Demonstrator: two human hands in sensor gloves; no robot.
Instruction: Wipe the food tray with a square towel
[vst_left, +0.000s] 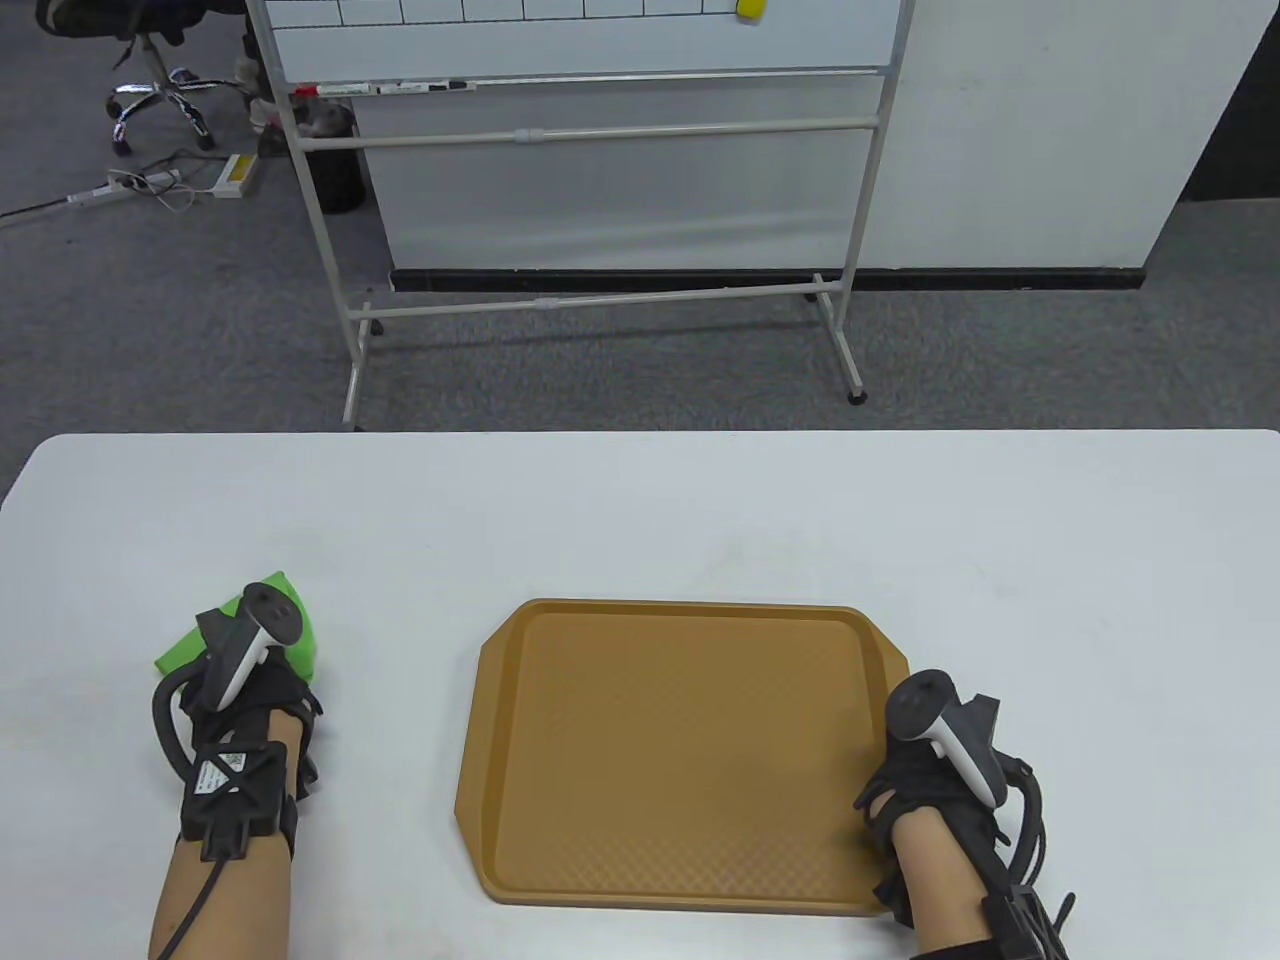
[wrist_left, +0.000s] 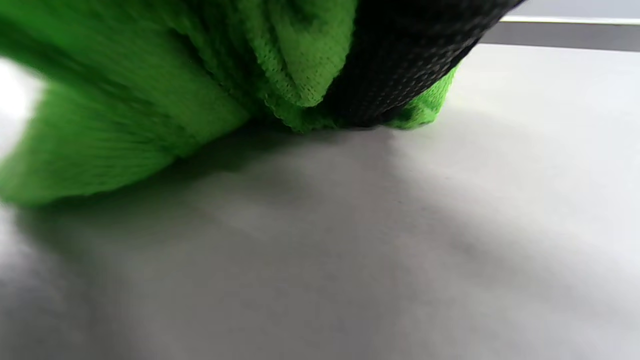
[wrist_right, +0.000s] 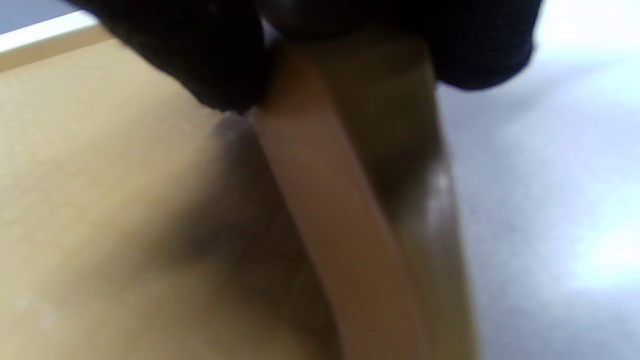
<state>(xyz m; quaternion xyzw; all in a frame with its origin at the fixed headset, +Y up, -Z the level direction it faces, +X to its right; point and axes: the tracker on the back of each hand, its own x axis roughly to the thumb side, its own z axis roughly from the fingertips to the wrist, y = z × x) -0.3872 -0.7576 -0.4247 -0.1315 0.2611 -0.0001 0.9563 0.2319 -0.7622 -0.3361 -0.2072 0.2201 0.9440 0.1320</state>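
Observation:
A tan food tray (vst_left: 660, 745) lies flat on the white table, near the front. My right hand (vst_left: 925, 790) grips the tray's right rim; in the right wrist view the gloved fingers (wrist_right: 215, 60) close over the rim (wrist_right: 330, 210) from both sides. A green square towel (vst_left: 300, 625) lies bunched on the table left of the tray. My left hand (vst_left: 250, 700) rests on it; in the left wrist view the gloved fingers (wrist_left: 400, 65) hold the towel's folds (wrist_left: 165, 90) against the table.
The white table (vst_left: 640, 510) stretches well beyond the tray on all sides. Behind the table's far edge a whiteboard stand (vst_left: 600, 200) stands on grey carpet.

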